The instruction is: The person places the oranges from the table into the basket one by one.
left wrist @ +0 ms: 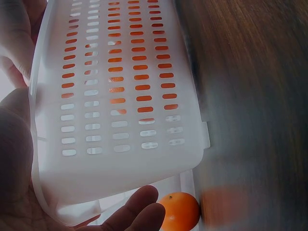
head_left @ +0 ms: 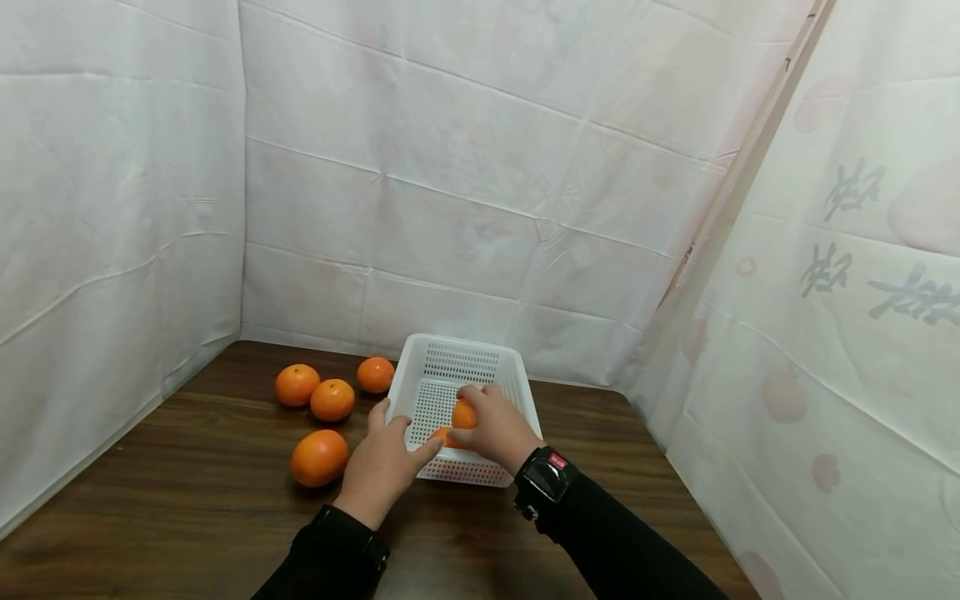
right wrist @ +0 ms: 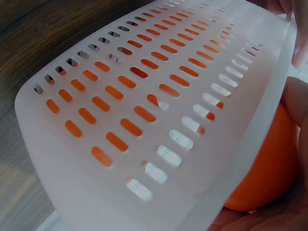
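A white perforated plastic basket (head_left: 459,341) stands on the wooden table. My left hand (head_left: 381,462) is at its near left corner, fingers by the left rim and thumb over the front rim. In the left wrist view, that hand's fingers (left wrist: 137,209) curl beside the corner. My right hand (head_left: 497,427) reaches in over the front right and holds an orange (head_left: 464,414) inside the basket. Close to the palm, this orange (right wrist: 269,168) bulges past the rim in the right wrist view. Another orange (head_left: 444,436) lies below it, partly hidden by the hands.
Left of the basket, a large orange (head_left: 319,458) lies near my left hand. Two oranges, one at the far left (head_left: 297,385) and its neighbour (head_left: 332,400), sit close together behind it. One more orange (head_left: 375,375) rests beside the basket's back left. White sheets (head_left: 450,208) enclose the table.
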A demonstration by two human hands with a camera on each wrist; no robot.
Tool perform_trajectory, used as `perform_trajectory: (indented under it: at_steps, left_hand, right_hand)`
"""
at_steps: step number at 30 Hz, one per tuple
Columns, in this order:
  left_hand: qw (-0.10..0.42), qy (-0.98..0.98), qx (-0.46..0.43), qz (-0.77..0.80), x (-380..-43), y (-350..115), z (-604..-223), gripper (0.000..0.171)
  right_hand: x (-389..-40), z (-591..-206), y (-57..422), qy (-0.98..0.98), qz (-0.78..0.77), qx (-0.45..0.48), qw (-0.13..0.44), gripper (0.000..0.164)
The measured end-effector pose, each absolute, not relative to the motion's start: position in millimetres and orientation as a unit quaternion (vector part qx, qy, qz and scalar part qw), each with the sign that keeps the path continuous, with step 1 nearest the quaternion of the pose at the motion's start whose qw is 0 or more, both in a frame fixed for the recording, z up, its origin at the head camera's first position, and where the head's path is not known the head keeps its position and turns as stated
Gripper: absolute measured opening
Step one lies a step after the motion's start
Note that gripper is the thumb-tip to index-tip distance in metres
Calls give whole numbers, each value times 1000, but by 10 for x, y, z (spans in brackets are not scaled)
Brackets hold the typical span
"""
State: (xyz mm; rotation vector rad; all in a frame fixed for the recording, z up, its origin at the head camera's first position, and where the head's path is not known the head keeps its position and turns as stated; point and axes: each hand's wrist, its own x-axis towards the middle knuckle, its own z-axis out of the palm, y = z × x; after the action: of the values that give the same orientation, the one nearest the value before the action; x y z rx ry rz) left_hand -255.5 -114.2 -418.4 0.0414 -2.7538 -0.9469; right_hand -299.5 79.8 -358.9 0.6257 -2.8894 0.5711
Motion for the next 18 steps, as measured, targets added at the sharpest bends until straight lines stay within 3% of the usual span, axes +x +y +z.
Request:
perform_trajectory:
  at_steps: [18]
  left_hand:
    - [111, -940, 12, -323, -2559, -1144, -4188, 86]
  right_hand:
    - [-2950, -3580, 713, -954, 168, 236, 79, 61]
